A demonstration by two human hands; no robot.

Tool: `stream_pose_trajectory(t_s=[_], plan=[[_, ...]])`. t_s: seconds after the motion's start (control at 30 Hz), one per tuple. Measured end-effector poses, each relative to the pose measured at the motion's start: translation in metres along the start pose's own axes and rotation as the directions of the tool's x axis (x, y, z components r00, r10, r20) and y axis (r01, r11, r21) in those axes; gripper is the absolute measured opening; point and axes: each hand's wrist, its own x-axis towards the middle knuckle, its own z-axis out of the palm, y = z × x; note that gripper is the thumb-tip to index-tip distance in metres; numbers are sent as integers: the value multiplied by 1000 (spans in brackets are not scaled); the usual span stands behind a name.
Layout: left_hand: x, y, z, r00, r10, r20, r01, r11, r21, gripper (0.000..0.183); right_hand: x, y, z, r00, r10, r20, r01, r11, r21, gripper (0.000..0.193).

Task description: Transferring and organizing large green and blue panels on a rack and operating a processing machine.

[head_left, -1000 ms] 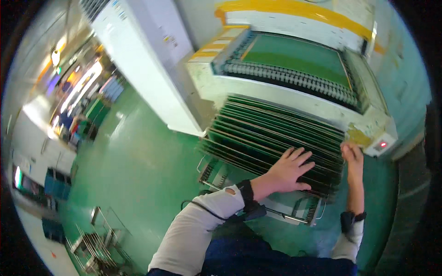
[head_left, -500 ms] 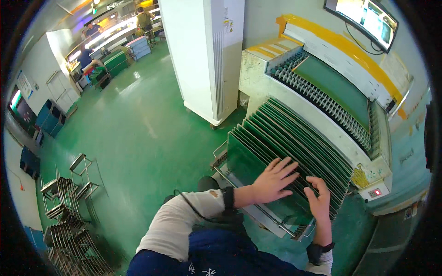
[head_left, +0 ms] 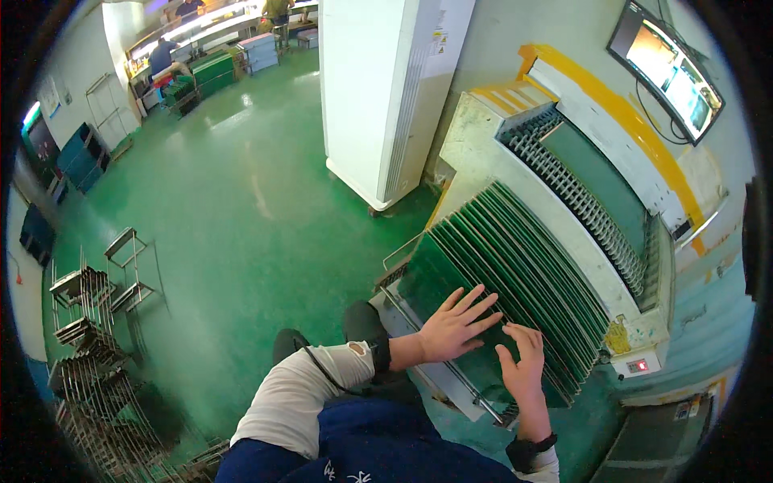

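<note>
Several thin green panels [head_left: 523, 278] stand on edge, packed side by side in a metal rack [head_left: 435, 348] in front of me. My left hand [head_left: 452, 328] is spread over the nearest panels, fingers apart and pointing toward their top edges. Close to its right, my right hand [head_left: 523, 366] is at the same top edges, thumb apart from its bent fingers. Neither hand shows a panel gripped. Whether the fingertips press on the edges is hard to tell.
Beyond the rack stands a pale machine [head_left: 475, 153] with rows of rollers [head_left: 564, 181] and one green board [head_left: 604, 177] on them. A tall white cabinet [head_left: 362, 97] is at the back. Metal racks [head_left: 88, 354] stand on the left floor. People sit at a far bench.
The view has shifted, so the machine and cabinet sit further right. My hands have moved a little left in the picture. The panels look closer together at their near end.
</note>
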Motion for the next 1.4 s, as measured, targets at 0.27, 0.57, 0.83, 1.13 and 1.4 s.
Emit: stream_pose_trajectory(t_s=[0.27,0.57,0.83,1.13,1.4], plan=[[-20,-2,-1,999,1,-34,-1,1000,13,69,11,-12,13,998,1,55,2,998,-67,32],[-26,-4,-7,993,-27,-119,9,989,-146,73,16,8,33,948,204,243,-168,973,-160,21],[-100,-48,23,978,-174,-114,152,972,-179,61,38,28,44,850,343,400,-288,938,-193,28],[-221,-114,82,855,-514,67,514,858,18,40,41,36,50,880,351,321,-270,924,-271,36],[-222,-114,93,812,-577,83,577,816,30,46,35,16,43,848,428,312,-330,888,-320,38]])
